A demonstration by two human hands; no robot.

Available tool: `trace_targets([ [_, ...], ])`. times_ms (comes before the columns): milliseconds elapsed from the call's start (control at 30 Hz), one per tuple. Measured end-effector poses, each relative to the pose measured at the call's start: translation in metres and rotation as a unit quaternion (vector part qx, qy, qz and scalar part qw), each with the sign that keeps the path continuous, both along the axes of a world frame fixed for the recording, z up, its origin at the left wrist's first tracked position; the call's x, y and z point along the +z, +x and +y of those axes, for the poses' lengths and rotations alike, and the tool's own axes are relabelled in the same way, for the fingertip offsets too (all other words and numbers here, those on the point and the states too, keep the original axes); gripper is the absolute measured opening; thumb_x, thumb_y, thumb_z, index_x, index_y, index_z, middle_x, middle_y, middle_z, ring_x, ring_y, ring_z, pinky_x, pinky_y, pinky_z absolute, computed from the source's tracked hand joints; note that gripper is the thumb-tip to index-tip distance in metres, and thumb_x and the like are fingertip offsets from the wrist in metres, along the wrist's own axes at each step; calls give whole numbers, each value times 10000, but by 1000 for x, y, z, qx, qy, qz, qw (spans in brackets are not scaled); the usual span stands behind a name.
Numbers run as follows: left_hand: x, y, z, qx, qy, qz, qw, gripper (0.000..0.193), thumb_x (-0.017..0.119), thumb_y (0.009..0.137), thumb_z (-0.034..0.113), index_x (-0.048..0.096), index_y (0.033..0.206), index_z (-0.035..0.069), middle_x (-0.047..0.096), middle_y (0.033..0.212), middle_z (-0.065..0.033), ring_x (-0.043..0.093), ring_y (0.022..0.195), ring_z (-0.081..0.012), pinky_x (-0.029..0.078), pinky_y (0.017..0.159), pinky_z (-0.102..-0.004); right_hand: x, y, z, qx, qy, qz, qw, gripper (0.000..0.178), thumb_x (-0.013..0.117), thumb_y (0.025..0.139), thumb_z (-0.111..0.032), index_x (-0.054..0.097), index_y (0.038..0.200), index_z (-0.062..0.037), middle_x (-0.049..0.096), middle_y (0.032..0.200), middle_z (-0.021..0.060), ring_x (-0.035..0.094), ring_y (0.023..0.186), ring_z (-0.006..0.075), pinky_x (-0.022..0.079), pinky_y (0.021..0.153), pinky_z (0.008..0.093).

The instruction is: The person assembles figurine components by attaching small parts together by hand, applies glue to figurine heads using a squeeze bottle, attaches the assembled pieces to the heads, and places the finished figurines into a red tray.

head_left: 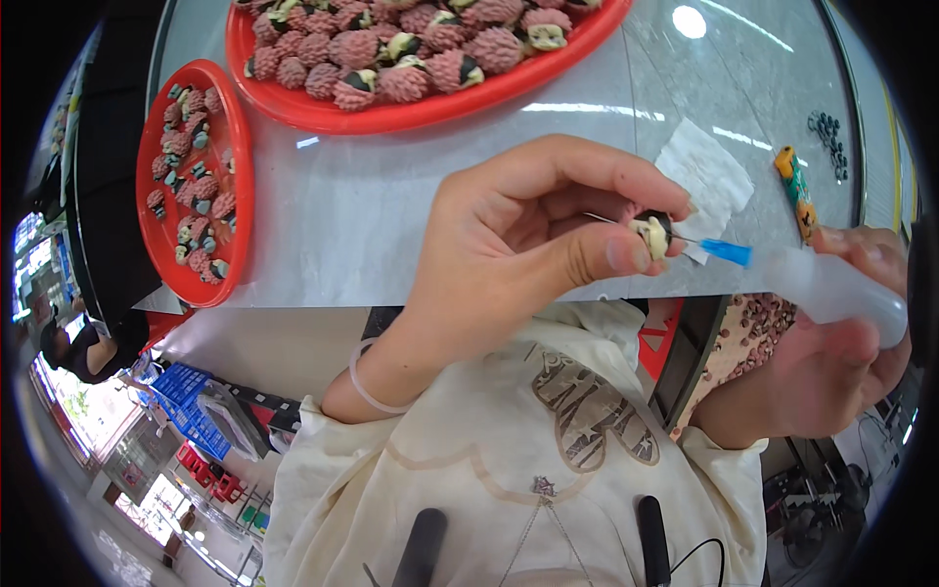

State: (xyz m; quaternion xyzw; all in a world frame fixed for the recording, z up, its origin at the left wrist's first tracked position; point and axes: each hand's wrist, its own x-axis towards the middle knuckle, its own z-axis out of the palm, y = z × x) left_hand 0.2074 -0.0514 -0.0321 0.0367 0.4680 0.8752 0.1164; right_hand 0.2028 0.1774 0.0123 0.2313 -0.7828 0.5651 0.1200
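Note:
My left hand (489, 235) pinches a small figurine (649, 235) between thumb and fingers. The piece is cream and black, with a bit of pink showing behind it; my fingers hide the rest. In my right hand (831, 362) is a translucent white squeeze bottle (831, 289), lying almost level. Its blue needle tip (726, 251) points left, and the thin metal needle reaches the figurine's dark part. Whether liquid comes out is too small to tell. Just beyond the bottle, close to my right fingers, lies an orange and green tube-shaped object (797, 191).
A large red tray (391, 121) of pink, spiky figurines lies at the far side. A smaller red tray (243, 196) of similar pieces stands left. White tissue (719, 176) and small dark beads (829, 142) lie on the grey table (342, 215). Another person (103, 352) is at far left.

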Motion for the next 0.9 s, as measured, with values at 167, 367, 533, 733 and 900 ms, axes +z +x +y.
trace_targets([
  [167, 1, 1, 3, 1, 11, -9, 1000, 293, 628, 743, 148, 516, 936, -42, 549, 920, -176, 586, 766, -215, 496, 629, -268, -4, -14, 5, -97, -87, -119, 984, 525, 534, 802, -349, 414, 1074, 84, 518, 944, 189, 542, 759, 199, 440, 650, 244],
  [367, 2, 2, 7, -1, 2, -15, 1000, 288, 632, 743, 160, 516, 922, -33, 544, 896, -165, 584, 757, -214, 493, 607, -270, -26, -37, -28, -146, -101, -89, 980, 303, 601, 723, -10, 440, 977, 27, 579, 865, 139, 543, 700, 150, 413, 647, 225],
  [533, 5, 1, 5, 18, -38, -15, 999, 318, 646, 734, 205, 507, 916, -16, 529, 883, -149, 581, 739, -204, 491, 589, -256, -33, -47, -35, -106, 85, -90, 987, 289, 587, 718, 41, 469, 980, 2, 565, 924, 107, 549, 814, 155, 423, 743, 253],
  [733, 5, -1, 3, -8, 10, 19, 1000, 231, 579, 773, 64, 521, 948, -75, 538, 953, -169, 578, 818, -217, 519, 663, -277, -32, -54, -5, -217, 98, -60, 969, 165, 602, 696, 7, 562, 856, 0, 585, 783, 61, 555, 677, 121, 439, 645, 225],
  [900, 4, -2, 4, -19, 10, 7, 1000, 224, 571, 778, 57, 518, 955, -68, 538, 961, -164, 575, 824, -208, 519, 680, -283, -30, -68, 15, -368, 180, -38, 911, 81, 598, 701, -39, 594, 773, -3, 595, 716, 71, 564, 630, 129, 446, 604, 225],
])
